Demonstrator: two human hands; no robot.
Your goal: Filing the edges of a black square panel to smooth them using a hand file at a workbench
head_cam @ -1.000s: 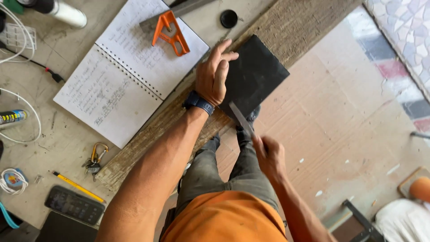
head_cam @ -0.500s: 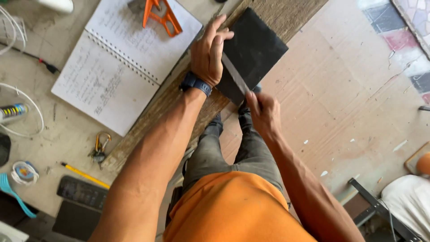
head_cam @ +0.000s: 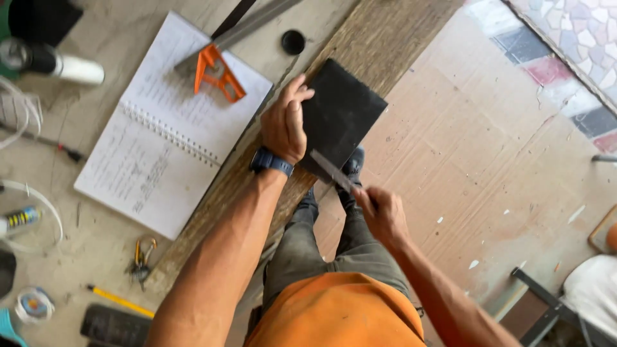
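Black square slab, flat, matte and slate-like, lies tilted like a diamond on the rough grey wooden plank, its lower corner hanging past the plank's edge toward 5 o'clock. One left hand presses down on the slab's 9 o'clock edge, palm flat, fingers close together and stretched across the dark surface; a blue wristwatch wraps the wrist. One right hand, at 5 o'clock from the slab, is clenched around the handle of a thin metal blade, grey and straight, whose tip meets the slab's lower edge.

At 9 o'clock from the slab lies one open spiral notebook with white handwritten pages, and on its upper page one orange triangular square tool. One small black round cap sits at 11 o'clock. Down at 7 o'clock lie one yellow pencil and one pair of pliers on the dusty concrete bench.
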